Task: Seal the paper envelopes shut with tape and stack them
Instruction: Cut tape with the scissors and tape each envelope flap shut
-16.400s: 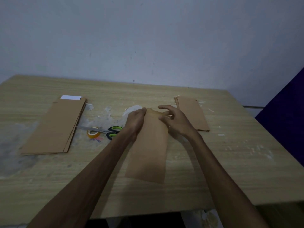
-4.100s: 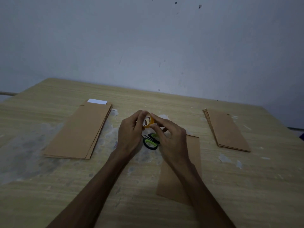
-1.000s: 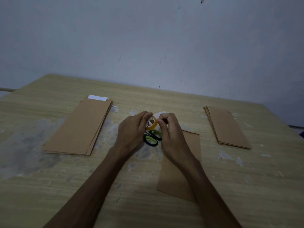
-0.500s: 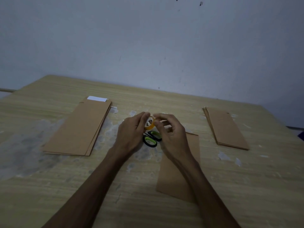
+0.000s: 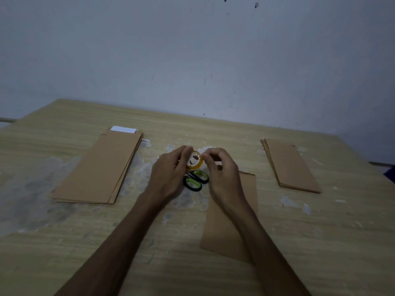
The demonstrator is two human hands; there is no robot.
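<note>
My left hand (image 5: 171,174) grips a small roll of yellowish tape (image 5: 195,160) above the table, its hole turned toward me. My right hand (image 5: 222,174) has its fingertips curled against the roll's right rim, pinching at it. A single brown paper envelope (image 5: 226,229) lies flat below my right forearm, which covers part of it. A tall stack of brown envelopes (image 5: 100,169) lies at the left, with a white slip at its far end. A thinner stack of envelopes (image 5: 290,165) lies at the right.
Scissors with black and green handles (image 5: 195,180) lie on the wooden table (image 5: 64,242) just below the tape, between my hands. Pale worn patches mark the tabletop. A grey wall stands behind the far edge.
The roll has turned so its hole faces me. My right fingers have shifted along its rim. Both hands stay in the same place above the scissors.
</note>
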